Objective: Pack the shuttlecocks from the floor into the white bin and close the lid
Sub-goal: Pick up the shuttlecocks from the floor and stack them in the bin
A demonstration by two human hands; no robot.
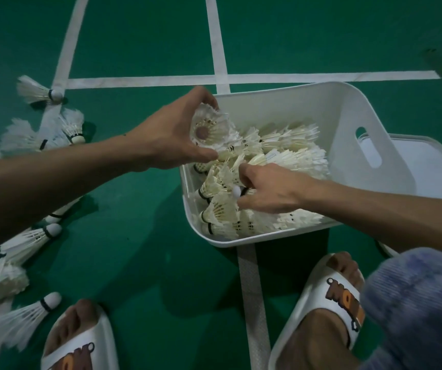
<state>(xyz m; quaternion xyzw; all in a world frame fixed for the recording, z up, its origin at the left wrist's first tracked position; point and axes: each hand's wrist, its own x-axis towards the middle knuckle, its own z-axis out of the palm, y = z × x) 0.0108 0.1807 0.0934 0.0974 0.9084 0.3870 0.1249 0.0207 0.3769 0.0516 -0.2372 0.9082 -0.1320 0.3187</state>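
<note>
The white bin (348, 108) stands on the green floor, holding several white feather shuttlecocks (291, 153). My left hand (166, 137) grips a shuttlecock (209, 129) by its feather skirt over the bin's left rim, the open skirt facing me. My right hand (270, 188) reaches into the bin and pinches another shuttlecock (237, 192) near its white cork. Several more shuttlecocks (30, 241) lie on the floor at the left, partly hidden by my left forearm. The white lid (433, 166) lies flat on the floor behind the bin's right wall.
My two feet in white slides (329, 292) stand at the bottom, close to the bin's near edge. White court lines (217, 44) cross the green floor. A blurred blue-grey cloth covers my knee (417, 297) at the lower right.
</note>
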